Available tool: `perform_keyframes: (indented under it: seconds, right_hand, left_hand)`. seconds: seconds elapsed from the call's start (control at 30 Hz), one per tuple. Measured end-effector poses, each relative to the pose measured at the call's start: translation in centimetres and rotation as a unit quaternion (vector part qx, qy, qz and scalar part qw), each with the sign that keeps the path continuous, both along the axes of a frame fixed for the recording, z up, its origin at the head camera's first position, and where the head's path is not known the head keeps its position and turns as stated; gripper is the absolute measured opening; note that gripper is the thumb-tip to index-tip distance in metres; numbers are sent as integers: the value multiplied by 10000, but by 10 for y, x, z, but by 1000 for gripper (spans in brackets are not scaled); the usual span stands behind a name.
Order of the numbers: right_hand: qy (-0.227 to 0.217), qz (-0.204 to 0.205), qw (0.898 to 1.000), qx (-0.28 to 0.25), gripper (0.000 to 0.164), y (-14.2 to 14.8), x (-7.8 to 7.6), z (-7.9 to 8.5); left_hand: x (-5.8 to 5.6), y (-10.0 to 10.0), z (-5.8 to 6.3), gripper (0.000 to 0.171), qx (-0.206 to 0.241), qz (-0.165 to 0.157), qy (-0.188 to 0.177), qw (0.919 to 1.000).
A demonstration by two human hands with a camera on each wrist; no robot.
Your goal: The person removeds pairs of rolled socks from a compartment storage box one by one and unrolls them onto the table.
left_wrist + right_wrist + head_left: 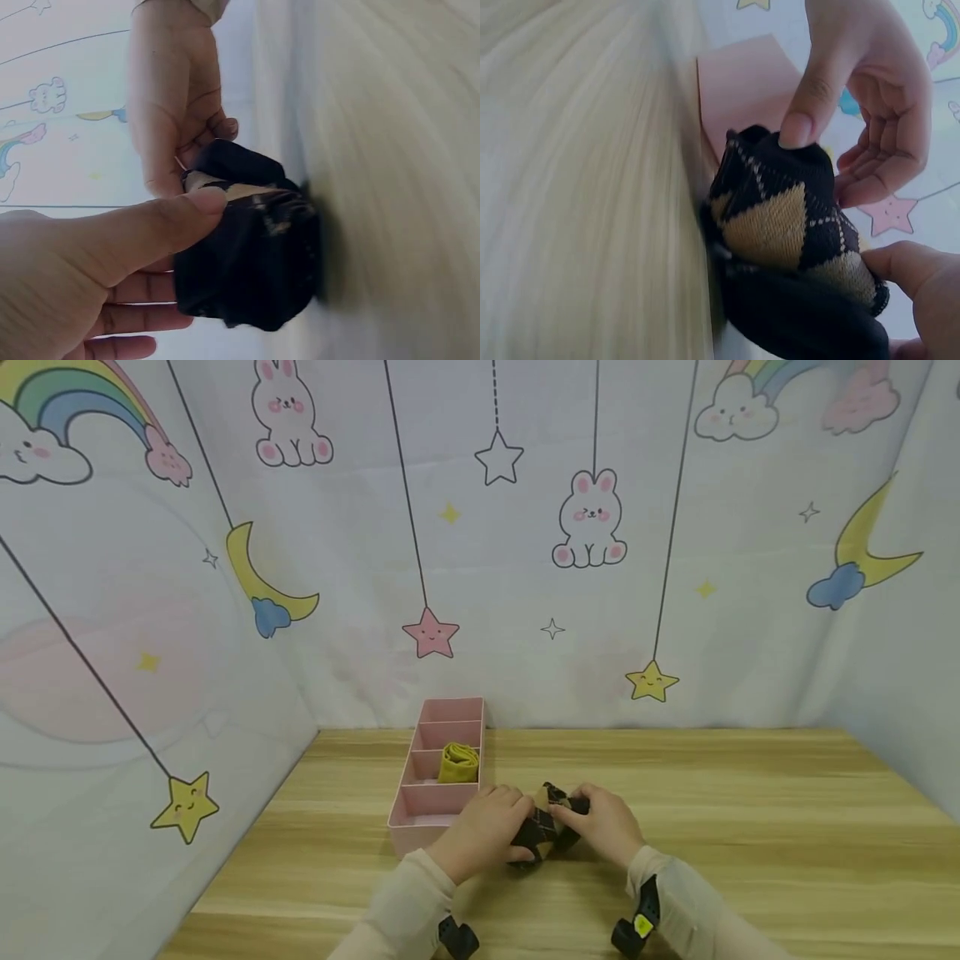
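Note:
A black sock with tan argyle diamonds point(542, 828) is bunched low over the wooden table, between both hands. My left hand point(487, 828) grips its left end; in the left wrist view the left thumb point(161, 229) presses on the dark knit, fingers behind it. On the other side my right hand point(609, 822) pinches the upper right part between thumb and fingers. Seen from the right wrist, the patterned sock point(772, 225) has a plain black section folded out below it. Both hands face each other around the bundle.
Left of the hands stands a pink divided box point(397, 810) with several compartments in a row. A rolled yellow cloth point(459, 763) sits in the second compartment from the front. Behind the wooden table point(750, 827) hangs a printed curtain point(510, 560).

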State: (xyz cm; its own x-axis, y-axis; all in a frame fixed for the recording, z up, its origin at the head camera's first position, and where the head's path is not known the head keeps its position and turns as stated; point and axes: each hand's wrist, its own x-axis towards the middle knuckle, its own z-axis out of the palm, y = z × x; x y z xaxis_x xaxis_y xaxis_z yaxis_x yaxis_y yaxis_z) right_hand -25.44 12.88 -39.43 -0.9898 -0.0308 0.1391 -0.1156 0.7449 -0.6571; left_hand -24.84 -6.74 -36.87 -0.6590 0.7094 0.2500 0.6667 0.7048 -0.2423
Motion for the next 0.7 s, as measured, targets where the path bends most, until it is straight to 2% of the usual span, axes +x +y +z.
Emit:
perform_keyframes:
  seconds: [0.17,0.4,0.6,0.7]
  right_hand:
    - [-51,69,9996,266,39,9,-2,-3]
    - [-73,152,9985,528,41,16,-4,-1]
    - [-67,213,9977,647,38,22,-6,-5]
    - [81,288,9973,678,40,26,-9,-7]
  left_hand:
    - [1,5,-8,49,-5,52,30,10000]
    - [2,10,-13,49,21,10,224,9997]
    - [1,12,-19,39,141,-76,414,9990]
    - [0,13,-21,34,275,-164,632,9975]
